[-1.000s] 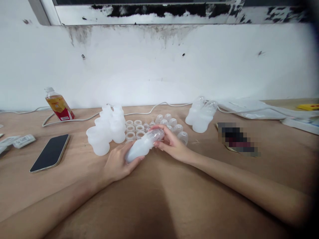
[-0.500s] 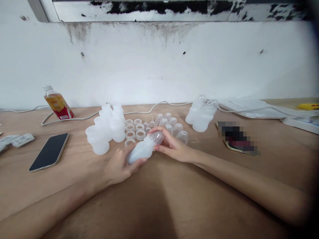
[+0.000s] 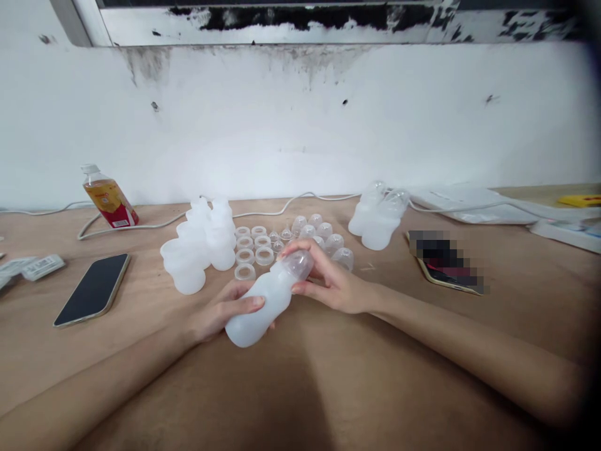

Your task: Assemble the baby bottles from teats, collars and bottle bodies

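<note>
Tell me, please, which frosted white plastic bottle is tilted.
It is the bottle in the left hand, its clear domed plastic cap gripped by the right hand; the uncapped bottles at left and capped bottles at right stand upright.

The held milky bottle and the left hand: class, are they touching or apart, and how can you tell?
Touching. The head view shows the left hand around the held milky bottle, its thumb lying across the bottle's side.
</note>
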Tool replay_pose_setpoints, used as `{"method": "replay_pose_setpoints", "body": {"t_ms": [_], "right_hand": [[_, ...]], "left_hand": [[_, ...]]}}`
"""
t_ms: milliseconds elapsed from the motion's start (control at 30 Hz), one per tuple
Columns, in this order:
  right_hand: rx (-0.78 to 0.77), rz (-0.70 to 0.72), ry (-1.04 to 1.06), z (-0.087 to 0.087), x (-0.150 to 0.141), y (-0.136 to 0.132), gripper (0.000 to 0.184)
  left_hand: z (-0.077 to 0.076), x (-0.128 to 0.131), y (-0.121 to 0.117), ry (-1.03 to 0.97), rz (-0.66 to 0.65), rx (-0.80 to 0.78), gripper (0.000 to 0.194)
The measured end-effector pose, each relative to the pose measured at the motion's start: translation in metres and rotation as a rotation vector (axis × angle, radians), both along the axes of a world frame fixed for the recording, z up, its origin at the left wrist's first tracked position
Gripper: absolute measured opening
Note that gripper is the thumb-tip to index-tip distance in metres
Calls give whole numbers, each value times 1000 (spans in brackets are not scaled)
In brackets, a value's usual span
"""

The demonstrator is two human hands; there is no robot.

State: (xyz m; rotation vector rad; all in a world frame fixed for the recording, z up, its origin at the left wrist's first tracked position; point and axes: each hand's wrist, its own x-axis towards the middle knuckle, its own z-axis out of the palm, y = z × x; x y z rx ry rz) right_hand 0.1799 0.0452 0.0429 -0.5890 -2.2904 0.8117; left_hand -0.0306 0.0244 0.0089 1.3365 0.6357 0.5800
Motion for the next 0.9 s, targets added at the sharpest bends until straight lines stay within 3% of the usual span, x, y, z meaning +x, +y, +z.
{"method": "replay_pose_setpoints", "body": {"t_ms": [167, 267, 367, 433, 533, 667, 800, 900], "right_hand": [[102, -112, -207, 45, 14, -6, 37], [215, -345, -313, 76, 39, -6, 40], [373, -654, -531, 95, 74, 1, 40], [452, -837, -669, 97, 97, 12, 40], [375, -1009, -785, 88, 129, 34, 41], [90, -1067, -881, 68, 158, 63, 42], [108, -972, -861, 56, 169, 80, 35], [-9, -1045, -885, 59, 163, 77, 38]], "left_hand": [[-2, 4, -2, -82, -2, 120, 46], [-7, 9, -5, -79, -55, 211, 51], [-11, 11, -7, 21, -33, 281, 43], [-11, 12, -7, 76, -18, 311, 38], [-10, 12, -7, 113, -18, 339, 36], [-8, 12, -6, 133, -14, 368, 36], [-8, 11, -6, 160, -22, 394, 35], [-9, 11, -6, 174, -22, 415, 34]]}}
